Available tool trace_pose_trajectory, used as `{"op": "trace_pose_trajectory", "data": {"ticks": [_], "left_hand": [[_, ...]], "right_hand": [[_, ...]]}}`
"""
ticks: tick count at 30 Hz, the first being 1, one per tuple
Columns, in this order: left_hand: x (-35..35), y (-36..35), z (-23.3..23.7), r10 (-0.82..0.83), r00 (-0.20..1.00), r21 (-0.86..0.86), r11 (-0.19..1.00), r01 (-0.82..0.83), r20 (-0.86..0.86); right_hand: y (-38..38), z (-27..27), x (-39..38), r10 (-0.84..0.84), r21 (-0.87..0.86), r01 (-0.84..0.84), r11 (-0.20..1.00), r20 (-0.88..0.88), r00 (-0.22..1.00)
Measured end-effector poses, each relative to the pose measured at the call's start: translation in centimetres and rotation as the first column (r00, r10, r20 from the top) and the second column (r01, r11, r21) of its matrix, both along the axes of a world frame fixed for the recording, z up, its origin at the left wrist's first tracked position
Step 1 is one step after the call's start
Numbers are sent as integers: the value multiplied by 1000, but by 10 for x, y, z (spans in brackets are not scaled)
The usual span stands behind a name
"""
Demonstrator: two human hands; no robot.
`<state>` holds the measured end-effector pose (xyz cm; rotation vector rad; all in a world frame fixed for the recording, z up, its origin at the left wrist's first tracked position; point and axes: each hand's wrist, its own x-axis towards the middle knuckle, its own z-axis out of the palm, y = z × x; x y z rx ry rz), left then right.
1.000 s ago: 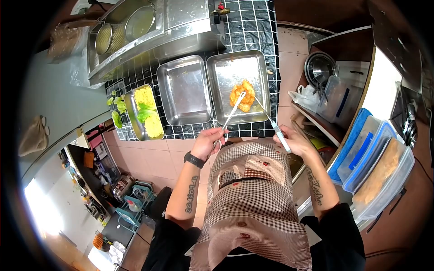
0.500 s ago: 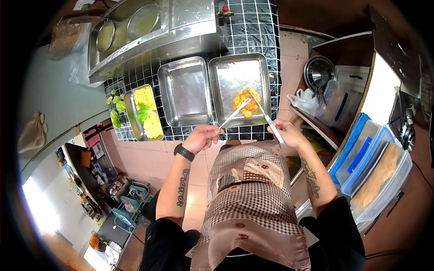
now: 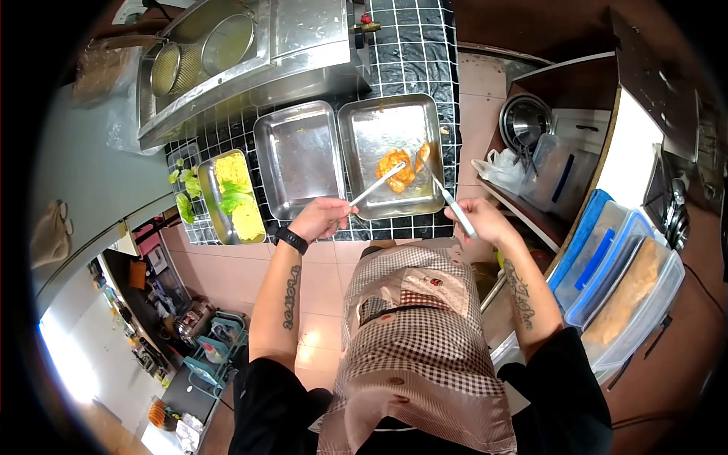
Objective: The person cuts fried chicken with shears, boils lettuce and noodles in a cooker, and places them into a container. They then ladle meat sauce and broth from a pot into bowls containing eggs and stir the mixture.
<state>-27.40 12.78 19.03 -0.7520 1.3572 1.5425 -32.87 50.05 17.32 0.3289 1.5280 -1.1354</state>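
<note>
In my left hand point(image 3: 321, 218) are metal tongs point(image 3: 373, 189), whose tip rests on an orange-brown piece of food point(image 3: 396, 171) in the right metal tray point(image 3: 365, 123). My right hand point(image 3: 482, 219) grips the pale handle of a knife point(image 3: 453, 206). Its blade points into the same tray, touching or very near a narrow cut slice point(image 3: 422, 156) to the right of the larger piece. A gap shows between slice and piece. Beside this tray on the left stands a second metal tray point(image 3: 299, 159) with small crumbs.
A small tray point(image 3: 210, 205) with yellow shredded food point(image 3: 231, 170) and green leaves point(image 3: 233, 199) stands at the left. Behind the trays is a metal fryer point(image 3: 303, 53) with mesh baskets point(image 3: 165, 70). Lidded plastic boxes point(image 3: 637, 296) are at the right.
The narrow slice has come apart from the larger piece, shifting right with the knife tip. The whole view has shifted slightly, with the trays now further left.
</note>
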Motion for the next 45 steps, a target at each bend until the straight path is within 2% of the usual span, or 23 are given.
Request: {"op": "trace_pose_trajectory", "data": {"ticks": [2, 4, 7, 11, 14, 17, 21, 23, 26, 29, 32, 35, 38, 45], "left_hand": [[7, 0, 2, 66, 998, 45, 997, -66, -12], [15, 2, 5, 114, 993, 77, 991, -113, -9], [19, 6, 8, 146, 989, 111, 983, -144, -9], [23, 9, 5, 128, 992, 146, 981, -128, 15], [25, 11, 7, 170, 985, 163, 972, -170, 13], [31, 14, 11, 261, 965, 204, 944, -260, 23], [40, 21, 20, 269, 963, 140, 953, -269, 19], [45, 24, 18, 251, 968, 67, 966, -249, -14], [53, 24, 12, 227, 973, -1, 974, -227, -50], [57, 21, 3, 151, 985, -28, 988, -154, -86], [54, 19, 1, 85, 989, -65, 994, -93, -122], [56, 14, -4, 68, 989, -68, 995, -77, -135], [54, 12, -6, 33, 987, -76, 996, -45, -157], [51, 12, -8, -35, 982, -89, 996, 19, -188]], "right_hand": [[11, -13, 27, 67, 46, -62, 997, -123, 990], [-2, 31, 25, 70, 33, -72, 997, 57, 996], [-6, 18, 44, 169, 2, -170, 985, -96, 981], [-24, 25, 34, 112, 2, -112, 994, -54, 992], [-25, 18, 36, 57, 6, -56, 998, -84, 995], [-23, 11, 40, 10, 20, -9, 1000, -35, 999], [-22, 6, 46, 31, -3, -31, 1000, -101, 994], [-23, 8, 45, 71, 5, -71, 997, -123, 990], [-23, 1, 46, -8, -88, 4, 996, -49, 999], [-23, 4, 37, -6, -71, 11, 997, 77, 997], [-24, 9, 30, 47, -44, -44, 998, 65, 997], [-15, 1, 29, 64, -101, -55, 993, 91, 994], [-17, 16, 21, 85, -74, -84, 994, 14, 996], [-21, -2, 5, 110, -80, -103, 991, 91, 990]]}}
